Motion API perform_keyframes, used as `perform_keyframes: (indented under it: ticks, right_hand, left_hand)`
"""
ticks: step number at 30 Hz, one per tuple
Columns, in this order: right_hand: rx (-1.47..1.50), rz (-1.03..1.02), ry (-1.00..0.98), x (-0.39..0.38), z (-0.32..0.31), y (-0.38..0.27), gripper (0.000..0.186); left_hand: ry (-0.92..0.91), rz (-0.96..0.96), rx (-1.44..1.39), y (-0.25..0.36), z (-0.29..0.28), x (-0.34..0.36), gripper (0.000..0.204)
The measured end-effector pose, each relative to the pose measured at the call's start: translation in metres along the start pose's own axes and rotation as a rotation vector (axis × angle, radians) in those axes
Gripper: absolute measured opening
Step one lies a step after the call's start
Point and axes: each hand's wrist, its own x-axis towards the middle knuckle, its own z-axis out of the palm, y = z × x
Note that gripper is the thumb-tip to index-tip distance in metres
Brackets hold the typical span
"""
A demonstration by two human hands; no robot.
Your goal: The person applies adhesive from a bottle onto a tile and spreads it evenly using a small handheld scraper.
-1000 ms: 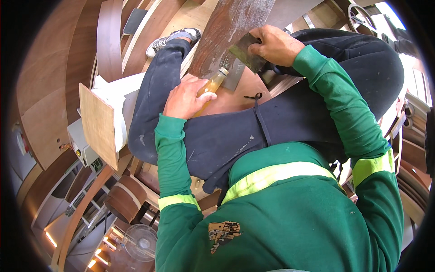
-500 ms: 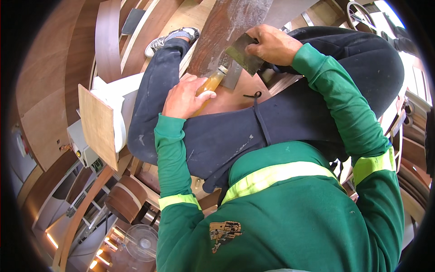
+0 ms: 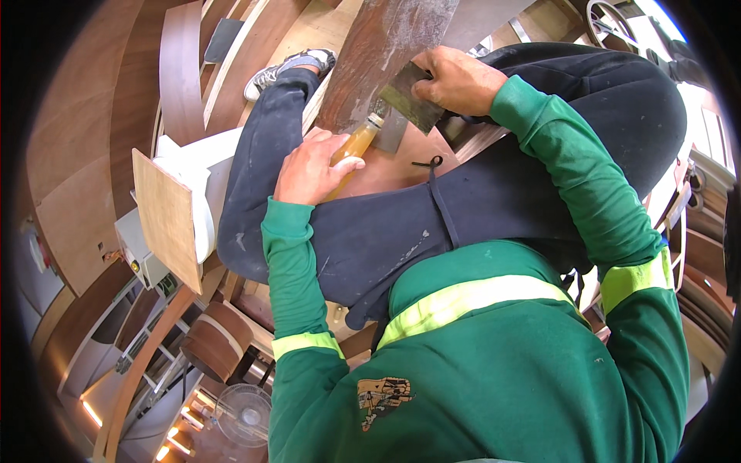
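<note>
My left hand (image 3: pixel 312 168) is wrapped round a clear bottle (image 3: pixel 359 143) of amber liquid, tilted with its neck up and to the right. In my right hand (image 3: pixel 461 82) is a thin, dark, flat scraper blade (image 3: pixel 413 97), pinched at its upper right corner. Its lower edge hangs just above and right of the bottle's mouth, apart from it. Beyond both lies a dark wooden board (image 3: pixel 378 54) with whitish smears on its surface. A second flat grey plate (image 3: pixel 391 131) rests under the blade, beside the bottle neck.
My bent legs frame the work, with my shoe (image 3: pixel 289 71) left of the board. A light plywood piece (image 3: pixel 167 220) stands on edge by my left knee, near a white box-like machine (image 3: pixel 140 245). Curved wooden panels (image 3: pixel 181 69) fill the left side. A fan (image 3: pixel 245 415) is at lower left.
My right hand and the scraper have shifted slightly left. My left hand keeps hold of the bottle, which has moved a little left.
</note>
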Motion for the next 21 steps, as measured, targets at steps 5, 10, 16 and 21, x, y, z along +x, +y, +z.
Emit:
perform_keyframes:
  ticks: [5,10,16,21]
  right_hand:
    - [-0.024,-0.013,0.045,-0.0009,-0.0025,-0.0024,0.025]
    - [-0.018,-0.012,0.046,0.0010,-0.0002,0.0023,0.025]
    - [-0.039,-0.008,0.052,0.0009,0.0006,0.0016,0.026]
    - [-0.050,-0.004,0.055,0.0010,-0.0005,0.0010,0.026]
  left_hand:
    - [-0.003,-0.004,0.001,-0.0013,0.0009,-0.0004,0.051]
    - [-0.017,-0.031,-0.019,-0.0011,0.0021,-0.0008,0.047]
    - [-0.018,-0.022,-0.010,-0.0044,0.0039,-0.0005,0.048]
    - [-0.025,-0.017,-0.012,-0.0021,0.0022,-0.0001,0.048]
